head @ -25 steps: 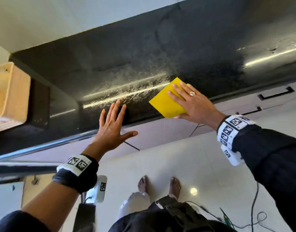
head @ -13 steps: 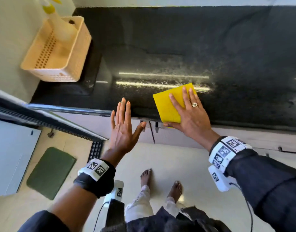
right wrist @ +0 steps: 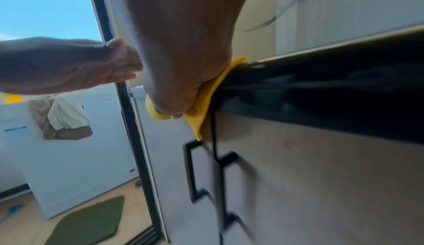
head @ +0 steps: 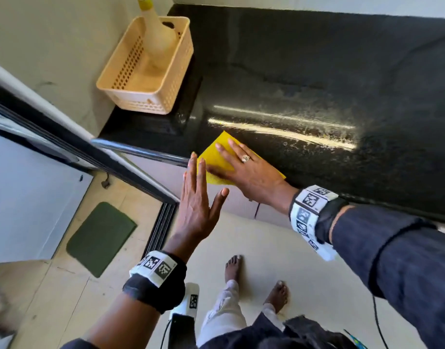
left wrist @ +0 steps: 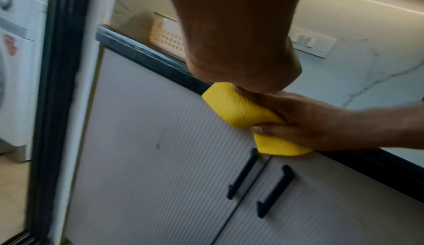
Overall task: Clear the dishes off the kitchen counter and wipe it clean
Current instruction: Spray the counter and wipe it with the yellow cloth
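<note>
A yellow cloth (head: 216,157) lies on the front edge of the black counter (head: 317,71), near its left end, and partly hangs over the edge. My right hand (head: 244,170) presses it down with straight fingers. In the left wrist view its thumb pinches the cloth (left wrist: 229,107) from below. My left hand (head: 196,197) is flat with straight fingers, held just off the counter edge, and its fingertips are beside the cloth. It holds nothing. Pale streaks and specks show on the counter to the right of the cloth.
A beige perforated basket (head: 181,71) holding a cream bottle (head: 158,39) stands at the counter's back left corner. Below the counter are white cabinet doors with black handles (left wrist: 243,174). A sliding-door frame (head: 65,137), a green mat (head: 100,238) and a washing machine (left wrist: 13,67) are to the left.
My right hand has slid the cloth left along the counter's front edge, and it now overhangs. My left hand moved left with it and closer to the cloth. The view turned left.
</note>
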Demonstrator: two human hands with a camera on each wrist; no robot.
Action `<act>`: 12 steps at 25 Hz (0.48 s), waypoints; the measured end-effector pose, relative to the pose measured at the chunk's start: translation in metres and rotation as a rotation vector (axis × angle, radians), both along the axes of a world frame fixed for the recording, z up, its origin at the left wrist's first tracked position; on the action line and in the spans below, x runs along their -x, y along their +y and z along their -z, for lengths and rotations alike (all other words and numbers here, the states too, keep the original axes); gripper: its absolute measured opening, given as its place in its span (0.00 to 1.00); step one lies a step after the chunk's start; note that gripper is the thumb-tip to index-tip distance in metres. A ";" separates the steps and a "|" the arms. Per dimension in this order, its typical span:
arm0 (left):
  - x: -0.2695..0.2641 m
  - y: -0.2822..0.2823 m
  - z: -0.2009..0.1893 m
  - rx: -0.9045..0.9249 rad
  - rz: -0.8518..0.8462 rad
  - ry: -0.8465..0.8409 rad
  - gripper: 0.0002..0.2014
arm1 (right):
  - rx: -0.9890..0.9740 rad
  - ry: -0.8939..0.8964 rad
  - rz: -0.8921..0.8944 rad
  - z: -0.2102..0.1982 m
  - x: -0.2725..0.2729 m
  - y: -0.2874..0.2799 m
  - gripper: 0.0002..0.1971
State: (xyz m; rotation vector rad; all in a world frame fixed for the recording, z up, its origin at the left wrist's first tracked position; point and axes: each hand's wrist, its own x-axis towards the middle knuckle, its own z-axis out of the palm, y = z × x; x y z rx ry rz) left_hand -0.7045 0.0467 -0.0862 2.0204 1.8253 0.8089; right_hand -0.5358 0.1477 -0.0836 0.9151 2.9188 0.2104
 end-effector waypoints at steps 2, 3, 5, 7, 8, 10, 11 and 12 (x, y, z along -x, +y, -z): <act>-0.027 0.011 -0.008 0.016 0.119 0.032 0.38 | -0.050 -0.030 -0.054 0.000 -0.051 -0.013 0.43; -0.043 0.017 -0.011 0.014 0.184 0.052 0.38 | -0.078 -0.043 -0.067 0.002 -0.080 -0.020 0.41; -0.085 0.032 -0.016 -0.010 0.344 0.099 0.37 | -0.126 -0.077 -0.041 0.006 -0.151 -0.038 0.41; -0.133 0.045 -0.022 -0.046 0.506 0.141 0.36 | -0.153 -0.102 0.032 0.006 -0.228 -0.061 0.43; -0.158 0.050 -0.024 -0.066 0.572 0.159 0.35 | -0.174 -0.114 0.074 0.005 -0.265 -0.074 0.43; -0.202 0.058 -0.029 -0.102 0.667 0.194 0.35 | -0.212 -0.144 0.167 0.002 -0.336 -0.098 0.41; -0.218 0.060 -0.032 -0.120 0.705 0.212 0.35 | -0.221 -0.150 0.219 0.002 -0.369 -0.111 0.38; -0.237 0.061 -0.035 -0.130 0.751 0.230 0.35 | -0.229 -0.149 0.301 0.002 -0.406 -0.128 0.36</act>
